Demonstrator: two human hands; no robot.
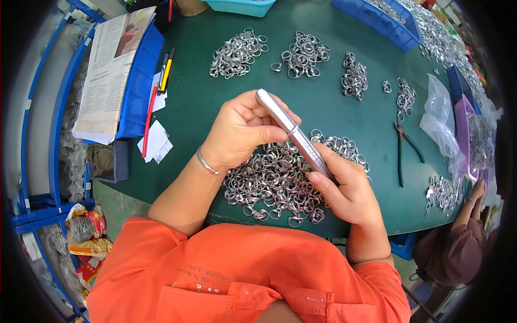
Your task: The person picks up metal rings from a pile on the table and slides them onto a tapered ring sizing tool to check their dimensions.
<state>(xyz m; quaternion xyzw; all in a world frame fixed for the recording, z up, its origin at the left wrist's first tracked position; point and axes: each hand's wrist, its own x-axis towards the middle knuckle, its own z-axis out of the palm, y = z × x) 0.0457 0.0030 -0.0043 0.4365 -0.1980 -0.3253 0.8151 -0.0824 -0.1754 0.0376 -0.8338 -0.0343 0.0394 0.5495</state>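
Note:
A silver ring mandrel [311, 153] with markings along its side slants above the table. My right hand [347, 188] grips its lower end, thumb on top. Around the shaft sits a metal ring [292, 131]. The thumb of my left hand [237, 126] presses beside that ring, while its fingers curl behind the mandrel, partly hidden. Beneath both hands spreads a large heap of silver rings [280, 185], partly covered by them.
Smaller ring piles [239, 54] lie across the green table [188, 102]. Pliers [401, 151] rest at right, near a clear plastic bag [439, 118]. Blue bin [142, 81] and pens [167, 70] stand left. Another person's arm [466, 210] reaches in at far right.

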